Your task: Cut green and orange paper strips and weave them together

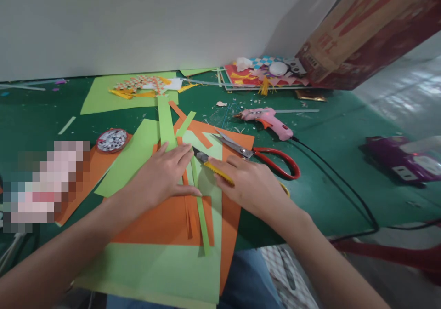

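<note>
My left hand (164, 174) lies flat, fingers stretched out, pressing down on orange paper (161, 221) and a light green sheet (151, 267) on the green table (327, 180). My right hand (250, 185) is closed round a yellow utility knife (212, 165), whose blade end points toward my left fingertips. Between the hands lie a thin green strip (201, 217) and narrow orange strips (189, 217) cut from the sheets. Red-handled scissors (265, 155) rest just beyond my right hand.
A pink glue gun (268, 121) with a black cord lies beyond the scissors. A round tin of googly eyes (112, 140) sits left. Woven paper crafts (144, 86) and a cardboard box (365, 33) stand at the back. A purple power strip (403, 159) lies right.
</note>
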`<state>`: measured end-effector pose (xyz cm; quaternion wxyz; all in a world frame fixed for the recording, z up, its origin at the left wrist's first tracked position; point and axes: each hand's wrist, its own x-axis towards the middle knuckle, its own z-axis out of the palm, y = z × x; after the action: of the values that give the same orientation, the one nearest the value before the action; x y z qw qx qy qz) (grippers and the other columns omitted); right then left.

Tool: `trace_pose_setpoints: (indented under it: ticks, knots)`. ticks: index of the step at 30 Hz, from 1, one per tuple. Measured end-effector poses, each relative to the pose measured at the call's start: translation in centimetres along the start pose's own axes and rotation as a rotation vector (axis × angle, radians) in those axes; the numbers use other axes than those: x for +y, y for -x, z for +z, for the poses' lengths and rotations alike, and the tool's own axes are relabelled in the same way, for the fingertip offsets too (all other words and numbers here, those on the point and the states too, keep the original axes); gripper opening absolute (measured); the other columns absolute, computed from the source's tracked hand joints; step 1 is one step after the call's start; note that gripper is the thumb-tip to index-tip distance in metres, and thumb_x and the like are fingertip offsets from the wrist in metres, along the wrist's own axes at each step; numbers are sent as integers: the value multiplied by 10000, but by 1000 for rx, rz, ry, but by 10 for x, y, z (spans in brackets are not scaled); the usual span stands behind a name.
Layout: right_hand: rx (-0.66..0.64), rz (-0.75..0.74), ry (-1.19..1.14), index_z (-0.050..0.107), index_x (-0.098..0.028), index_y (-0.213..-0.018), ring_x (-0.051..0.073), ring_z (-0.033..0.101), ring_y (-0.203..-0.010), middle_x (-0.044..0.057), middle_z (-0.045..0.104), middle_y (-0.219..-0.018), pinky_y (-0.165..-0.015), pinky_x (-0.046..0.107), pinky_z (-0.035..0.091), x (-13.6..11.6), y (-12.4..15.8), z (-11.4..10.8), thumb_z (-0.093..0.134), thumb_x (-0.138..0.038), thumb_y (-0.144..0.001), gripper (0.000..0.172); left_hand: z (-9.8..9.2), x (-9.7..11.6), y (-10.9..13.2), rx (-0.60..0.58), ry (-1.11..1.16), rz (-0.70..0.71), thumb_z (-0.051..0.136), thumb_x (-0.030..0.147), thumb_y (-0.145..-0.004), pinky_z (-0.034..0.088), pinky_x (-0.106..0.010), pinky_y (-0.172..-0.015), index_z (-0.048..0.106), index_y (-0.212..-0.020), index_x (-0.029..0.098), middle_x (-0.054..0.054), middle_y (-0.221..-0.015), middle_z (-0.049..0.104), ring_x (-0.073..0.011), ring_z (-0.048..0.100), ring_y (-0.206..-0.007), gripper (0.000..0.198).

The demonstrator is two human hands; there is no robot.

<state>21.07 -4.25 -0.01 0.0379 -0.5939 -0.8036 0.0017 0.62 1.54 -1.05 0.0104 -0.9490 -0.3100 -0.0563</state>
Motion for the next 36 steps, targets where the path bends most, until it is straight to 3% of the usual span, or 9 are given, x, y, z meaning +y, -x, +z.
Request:
trace_pose_setpoints:
  ticks: [8, 15, 21, 27, 30, 33, 36]
  knots:
    - [-37, 9, 11, 563, -256, -1286, 188, 627, -732, 63, 669, -858, -505, 254, 336, 0, -4, -1, 429, -260, -901, 408, 1, 0, -1, -9, -55, -1, 443, 717, -766, 307, -490, -1082, 482, -1305, 35, -229, -1380, 472, -329, 476, -1260, 871]
    - [18, 12, 30, 585, -243, -1267, 173, 609, -681, 71, 672, -833, -479, 249, 296, -1, -7, 0, 436, -266, -897, 399, 4, -2, 0, 0, -12, 4, 470, 716, -756, 302, -493, -1085, 488, -1305, 45, -228, -1375, 477, -330, 477, -1262, 867]
    - [172, 3, 36, 639, -205, -1200, 165, 602, -618, 80, 674, -798, -447, 253, 297, -2, -6, 10, 428, -249, -887, 380, 5, -5, 1, 14, 43, 2, 447, 726, -759, 278, -484, -1106, 460, -1338, 70, -214, -1400, 447, -309, 446, -1294, 875]
    - [385, 33, -57, 641, -155, -1190, 204, 666, -754, 108, 712, -920, -561, 272, 456, 6, -6, 12, 400, -243, -911, 379, 5, -4, 4, 23, 22, 5, 362, 746, -772, 306, -459, -1100, 494, -1304, 75, -204, -1396, 456, -288, 458, -1288, 867]
    - [347, 56, -101, 629, -155, -1200, 214, 669, -803, 112, 710, -1008, -599, 291, 486, 12, -9, 3, 409, -245, -914, 372, -3, -6, 4, 77, 9, 17, 275, 706, -832, 313, -478, -1094, 483, -1303, 51, -214, -1384, 468, -279, 477, -1273, 833]
    - [233, 104, -56, 620, -192, -1218, 219, 668, -786, 99, 707, -998, -585, 293, 469, 16, -20, -12, 446, -257, -902, 367, -17, -15, 1, 163, 4, -18, 247, 558, -942, 289, -482, -1109, 513, -1276, 84, -182, -1361, 512, -256, 470, -1281, 638]
    - [130, 131, 40, 611, -226, -1228, 226, 664, -761, 82, 699, -905, -541, 289, 415, 14, -37, -25, 443, -274, -909, 363, -25, -26, -3, 269, 28, -103, 309, 399, -990, 352, -445, -1081, 603, -1152, 141, -111, -1226, 640, -217, 592, -1142, 424]
